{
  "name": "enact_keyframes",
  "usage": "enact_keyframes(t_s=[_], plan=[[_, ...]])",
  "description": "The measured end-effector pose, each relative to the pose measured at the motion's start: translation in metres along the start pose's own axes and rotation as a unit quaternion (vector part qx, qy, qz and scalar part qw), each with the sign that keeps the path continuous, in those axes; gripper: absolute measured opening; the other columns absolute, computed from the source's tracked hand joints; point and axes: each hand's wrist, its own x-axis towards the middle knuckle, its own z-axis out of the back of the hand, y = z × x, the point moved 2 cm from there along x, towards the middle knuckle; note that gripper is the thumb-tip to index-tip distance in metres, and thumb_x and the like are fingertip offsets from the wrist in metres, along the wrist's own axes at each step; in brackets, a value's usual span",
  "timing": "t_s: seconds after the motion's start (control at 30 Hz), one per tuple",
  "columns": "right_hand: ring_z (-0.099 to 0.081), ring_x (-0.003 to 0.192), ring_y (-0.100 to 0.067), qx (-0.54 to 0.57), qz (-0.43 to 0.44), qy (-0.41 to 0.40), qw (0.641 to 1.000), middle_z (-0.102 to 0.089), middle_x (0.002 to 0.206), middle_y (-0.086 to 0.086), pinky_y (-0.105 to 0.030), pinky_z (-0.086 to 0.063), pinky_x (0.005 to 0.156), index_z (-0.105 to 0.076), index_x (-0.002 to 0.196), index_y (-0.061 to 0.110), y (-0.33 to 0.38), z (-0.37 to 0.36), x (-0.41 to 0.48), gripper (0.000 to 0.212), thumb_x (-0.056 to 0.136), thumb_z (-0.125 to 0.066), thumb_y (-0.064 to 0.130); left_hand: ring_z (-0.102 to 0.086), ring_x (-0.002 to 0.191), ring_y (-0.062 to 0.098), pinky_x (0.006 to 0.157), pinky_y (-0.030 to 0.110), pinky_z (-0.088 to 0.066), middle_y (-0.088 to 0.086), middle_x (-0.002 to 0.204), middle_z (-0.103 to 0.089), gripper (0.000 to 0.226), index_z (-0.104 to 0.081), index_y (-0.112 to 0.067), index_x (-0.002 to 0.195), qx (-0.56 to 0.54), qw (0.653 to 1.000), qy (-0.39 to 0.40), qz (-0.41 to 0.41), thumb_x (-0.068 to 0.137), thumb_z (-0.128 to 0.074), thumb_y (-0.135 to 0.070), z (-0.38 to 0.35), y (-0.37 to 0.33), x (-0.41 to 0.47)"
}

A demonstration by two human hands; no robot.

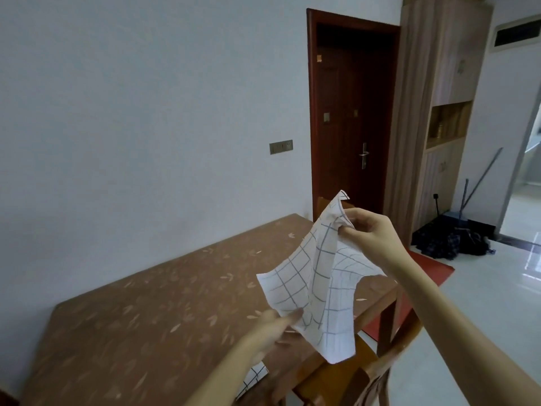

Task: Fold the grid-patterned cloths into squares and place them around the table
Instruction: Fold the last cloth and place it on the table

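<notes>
A white cloth with a dark grid hangs in the air above the right end of the brown table. My right hand pinches its upper corner, held high. My left hand grips the cloth's lower left edge. The cloth sags and creases between the two hands, and its bottom corner dangles over the table's edge. A second grid cloth lies on the table's near edge, mostly hidden under my left forearm.
A wooden chair stands at the table's right side, over a red mat. A dark red door and a tall wooden cabinet stand behind. Dark clothes and a broom lie on the floor.
</notes>
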Motion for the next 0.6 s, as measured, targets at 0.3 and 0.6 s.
enact_keyframes(t_s=[0.3,0.6], plan=[[-0.063,0.070,-0.024,-0.018,-0.019,-0.040,0.999,-0.074,0.084,-0.014,-0.038,-0.048,0.064,-0.077,0.088,0.026,-0.021,0.026,-0.010,0.021,0.088,-0.068,0.007,-0.075,0.084,0.022,0.061,0.029,-0.058,0.005,0.096,-0.077,0.007,-0.073,-0.009,0.094,-0.041,0.959,-0.232,-0.157,0.089,-0.072,-0.004,0.071,-0.021,-0.009],[-0.069,0.081,-0.025,0.027,-0.008,-0.054,0.998,-0.074,0.082,-0.016,-0.045,-0.055,0.074,-0.078,0.083,0.021,-0.032,0.005,-0.005,0.016,0.087,-0.073,0.006,-0.068,0.092,-0.001,0.086,0.026,-0.058,-0.002,0.105,-0.073,0.039,-0.069,-0.004,0.120,0.012,0.878,-0.360,-0.316,0.087,-0.065,0.015,0.147,-0.072,-0.064]])
